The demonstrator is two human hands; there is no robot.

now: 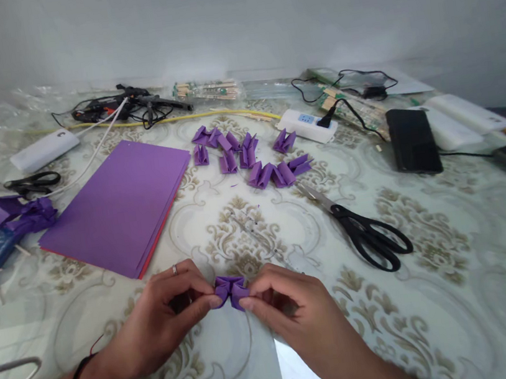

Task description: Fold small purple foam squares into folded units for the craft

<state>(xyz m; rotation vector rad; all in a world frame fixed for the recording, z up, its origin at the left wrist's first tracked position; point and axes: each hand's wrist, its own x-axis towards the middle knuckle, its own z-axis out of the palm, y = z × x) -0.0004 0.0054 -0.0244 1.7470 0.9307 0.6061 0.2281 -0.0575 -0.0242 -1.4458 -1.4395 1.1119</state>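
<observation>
A small folded piece of purple paper (230, 289) is held between my two hands, just above the patterned tablecloth. My left hand (164, 312) pinches its left edge between thumb and index finger. On the other side, my right hand (292, 306) pinches the right edge the same way. The paper is creased into several flaps that meet near its middle. Farther back lie several similar folded purple pieces (229, 160) in a loose cluster. Black-handled scissors (365, 230) rest partly open to the right of my right hand.
Left of centre lies a stack of purple sheets (118, 202) with red underneath. Crumpled purple strips (30, 214) and a second pair of scissors (35, 181) are at the far left. A power strip (307, 125), a black phone (413, 140) and cables line the back and right.
</observation>
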